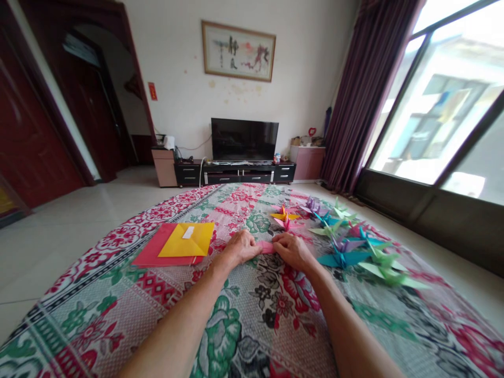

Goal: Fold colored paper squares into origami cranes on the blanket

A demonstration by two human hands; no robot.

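A small folded piece of pink paper (267,247) lies between my hands, low over the patterned tablecloth. My left hand (243,247) pinches its left end, with the fingers curled together. At the other end my right hand (290,249) grips it in the same way. Just beyond my right hand sit an orange paper crane (284,215) and a pink paper crane (284,224). Several more cranes spread to the right, among them a blue paper crane (343,257) and a green paper crane (389,270). The exact folds of the pink paper are too small to make out.
To the left of my hands lies a stack of red paper sheets (147,252), with a creased yellow sheet (197,244) on top bearing a small white slip (188,232). The flowered tablecloth (220,331) covers the table. Beyond its far edge stand a TV cabinet (222,176) and a television (244,140).
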